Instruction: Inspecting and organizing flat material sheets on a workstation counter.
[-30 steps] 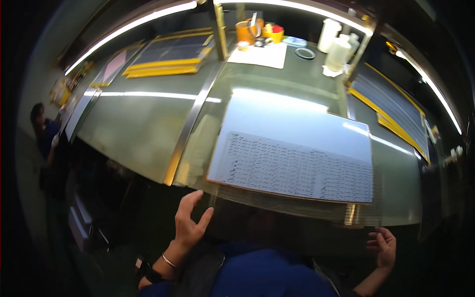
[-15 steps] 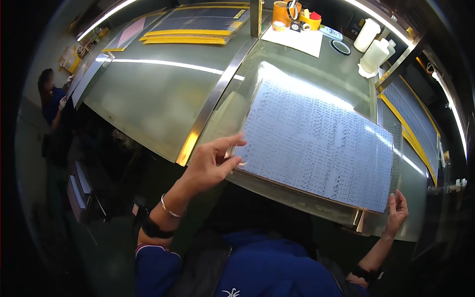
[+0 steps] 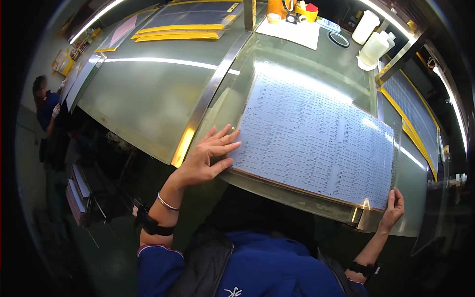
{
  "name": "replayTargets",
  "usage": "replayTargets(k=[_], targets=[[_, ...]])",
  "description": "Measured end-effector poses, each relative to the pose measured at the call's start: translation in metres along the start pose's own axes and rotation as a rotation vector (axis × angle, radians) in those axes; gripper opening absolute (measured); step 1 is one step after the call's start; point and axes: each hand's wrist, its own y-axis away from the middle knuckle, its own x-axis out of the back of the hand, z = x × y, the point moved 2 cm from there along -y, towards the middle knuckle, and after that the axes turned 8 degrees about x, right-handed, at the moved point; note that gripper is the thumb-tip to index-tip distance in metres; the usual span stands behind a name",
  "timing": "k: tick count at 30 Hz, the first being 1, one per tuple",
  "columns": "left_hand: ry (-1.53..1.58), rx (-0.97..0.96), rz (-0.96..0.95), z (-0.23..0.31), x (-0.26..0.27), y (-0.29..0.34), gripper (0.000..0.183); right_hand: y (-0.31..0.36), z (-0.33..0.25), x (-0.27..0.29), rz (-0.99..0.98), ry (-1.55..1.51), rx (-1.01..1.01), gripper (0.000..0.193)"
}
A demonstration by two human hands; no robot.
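A bluish-white rectangular panel (image 3: 316, 138) with rows of small dark marks and a thin brownish edge lies at a slant on the glass-topped table (image 3: 148, 99). My left hand (image 3: 205, 156) is at the panel's near left corner, fingers spread, with the fingertips at its edge. At the near right corner my right hand (image 3: 392, 210) has thumb and fingers closed on the panel's edge. A see-through dotted film (image 3: 397, 143) shows past the panel's right side. Whether the right fingers also hold this film cannot be made out.
White plastic bottles (image 3: 374, 49), a white sheet (image 3: 292, 33) and a black ring (image 3: 339, 39) stand or lie at the back. Yellow-edged screens (image 3: 178, 34) lie far left, another (image 3: 410, 119) at right. A metal strip (image 3: 210, 94) crosses the table. A co-worker (image 3: 47, 106) stands far left.
My left thumb and fingers, curled at the corner before, have spread apart. The right hand stays at its corner, slightly shifted. The view has moved a little.
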Motion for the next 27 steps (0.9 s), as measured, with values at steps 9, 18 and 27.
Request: replayTargets(k=[9, 18, 27], targets=[[0.0, 0.02, -0.001, 0.002, 0.001, 0.001, 0.048, 0.002, -0.001, -0.001, -0.019, 0.006, 0.012, 0.02], [-0.014, 0.032, -0.004, 0.005, 0.003, -0.006, 0.049, -0.002, -0.001, -0.002, -0.007, -0.009, 0.018, 0.02], [-0.059, 0.061, -0.002, 0.009, 0.0, -0.006, 0.049, -0.002, 0.0, 0.0, -0.02, -0.048, 0.017, 0.019]])
